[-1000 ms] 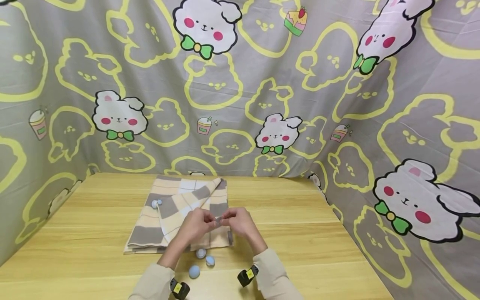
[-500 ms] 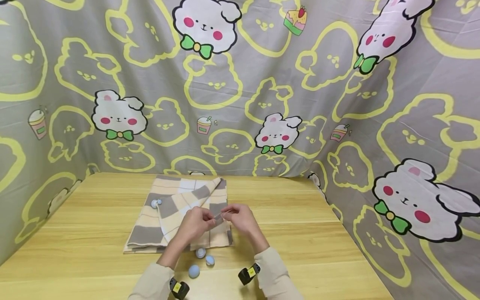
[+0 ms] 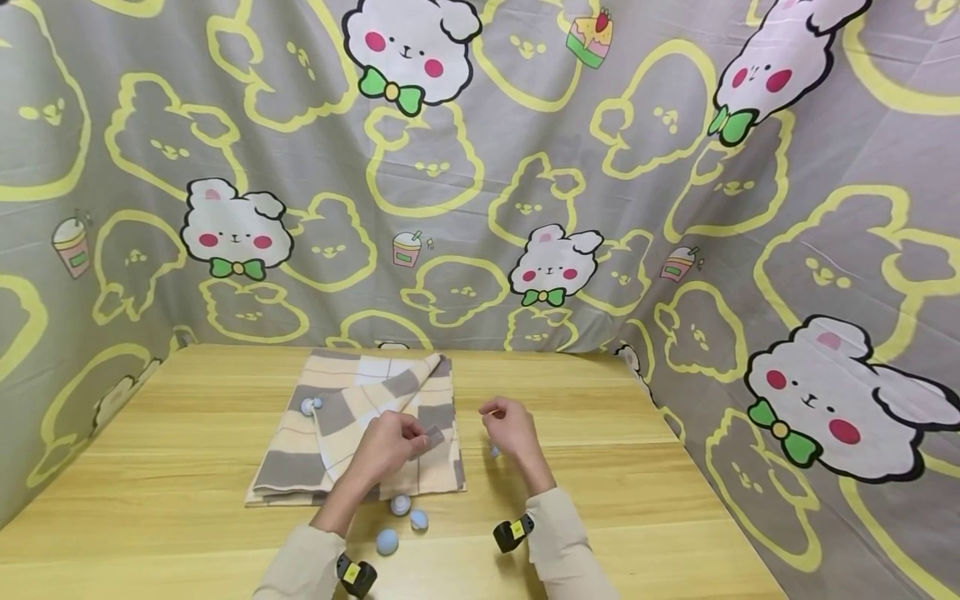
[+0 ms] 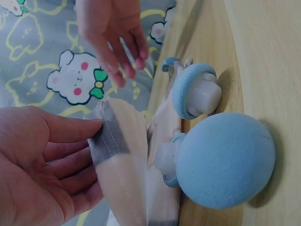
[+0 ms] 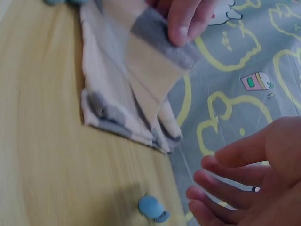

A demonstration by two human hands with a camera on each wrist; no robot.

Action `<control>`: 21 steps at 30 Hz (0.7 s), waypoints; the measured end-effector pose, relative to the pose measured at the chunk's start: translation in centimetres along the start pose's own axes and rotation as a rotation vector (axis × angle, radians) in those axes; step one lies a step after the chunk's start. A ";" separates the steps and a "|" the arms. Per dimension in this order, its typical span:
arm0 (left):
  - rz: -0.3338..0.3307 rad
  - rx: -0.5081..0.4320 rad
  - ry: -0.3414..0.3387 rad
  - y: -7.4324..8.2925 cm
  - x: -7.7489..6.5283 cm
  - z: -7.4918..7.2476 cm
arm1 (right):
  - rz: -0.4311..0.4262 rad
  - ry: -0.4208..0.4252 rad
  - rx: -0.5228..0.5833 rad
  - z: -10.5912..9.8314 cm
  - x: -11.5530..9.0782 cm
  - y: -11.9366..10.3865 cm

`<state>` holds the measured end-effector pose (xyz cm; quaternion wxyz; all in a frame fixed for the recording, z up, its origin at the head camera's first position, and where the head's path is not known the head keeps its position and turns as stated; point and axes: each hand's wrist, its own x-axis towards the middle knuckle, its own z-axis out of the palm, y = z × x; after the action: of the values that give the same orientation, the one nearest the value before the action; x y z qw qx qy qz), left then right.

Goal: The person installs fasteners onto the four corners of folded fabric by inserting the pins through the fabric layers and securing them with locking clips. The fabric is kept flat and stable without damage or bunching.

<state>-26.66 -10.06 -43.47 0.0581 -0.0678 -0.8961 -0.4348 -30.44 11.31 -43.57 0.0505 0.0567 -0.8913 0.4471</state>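
My left hand [image 3: 390, 446] pinches a raised grey corner of a folded plaid cloth [image 3: 292, 467] in beige, grey and white. The left wrist view shows the thumb on the stitched hem [image 4: 107, 129]. My right hand [image 3: 512, 427] is off the cloth to its right, fingers loosely bent with nothing between them in the right wrist view. Below it on the table sits a small round blue fastener [image 5: 151, 207]. Several more lie at the cloth's near edge; a blue dome-capped fastener [image 4: 225, 160] and one with a translucent white base [image 4: 204, 94] appear large in the left wrist view.
Another pair of blue-and-white fasteners [image 3: 311, 405] rests on the cloth's left part. The wooden table [image 3: 600, 500] carries everything. A grey curtain [image 3: 450, 183] with cartoon rabbits hangs along the back and sides. Each wrist wears a black camera [image 3: 513, 533].
My right hand has let go of the cloth corner and moved right and slightly away. A blue fastener now shows beneath it. My left hand still holds the corner.
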 end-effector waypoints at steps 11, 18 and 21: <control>-0.010 0.000 -0.001 -0.1 0.0 0.0 | 0.078 -0.130 -0.175 -0.8 0.0 1.8; -0.018 0.007 0.001 -0.1 0.1 -0.2 | 0.085 -0.148 -0.229 -0.8 0.1 2.3; -0.024 0.009 0.001 -0.1 0.1 -0.2 | 0.089 -0.128 -0.248 -0.8 0.1 2.4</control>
<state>-26.79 -10.28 -43.42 0.0537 -0.0568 -0.8988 -0.4312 -30.89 13.37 -45.03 -0.0198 0.0389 -0.9427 0.3309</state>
